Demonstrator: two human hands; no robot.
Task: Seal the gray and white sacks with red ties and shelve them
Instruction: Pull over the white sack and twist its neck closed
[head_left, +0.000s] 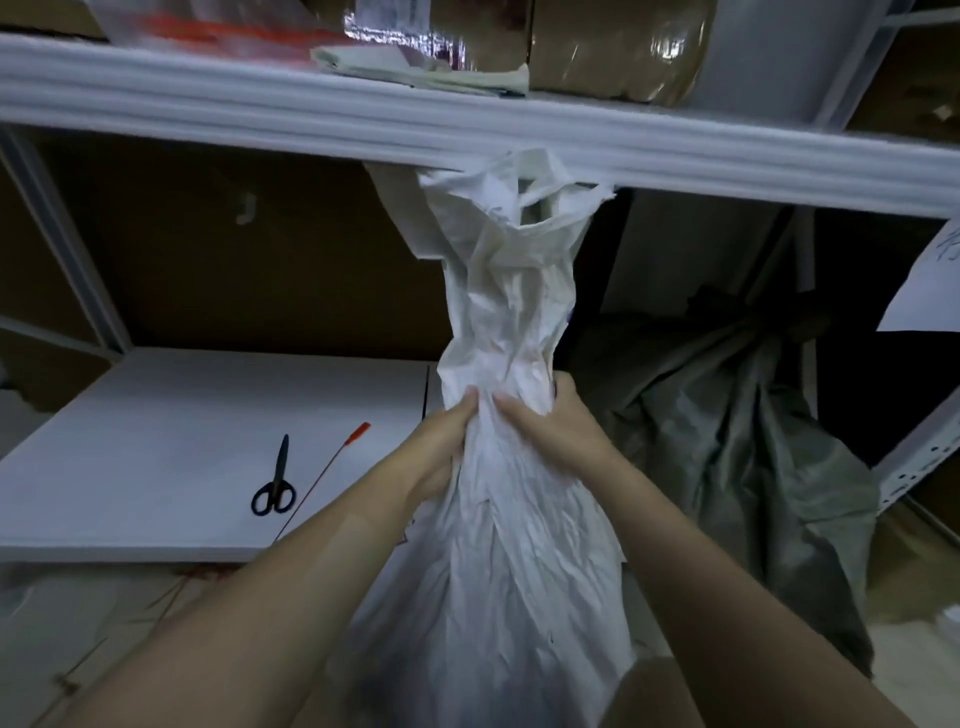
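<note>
A white woven sack (498, 571) stands upright in front of me, its neck gathered and twisted, its open mouth reaching up to the upper shelf edge. My left hand (436, 447) grips the neck from the left. My right hand (550, 421) grips it from the right, fingers wrapped around the bunched fabric. A gray sack (737, 441) slumps on the floor to the right, behind the white one. One red tie (332, 478) lies on the white shelf board to the left.
Black scissors (275, 480) lie on the lower white shelf board (156, 441) beside the red tie. The upper shelf beam (363, 114) crosses overhead, holding cardboard boxes, folded cloth and a bag of red ties (208, 28). A metal upright (67, 249) stands at left.
</note>
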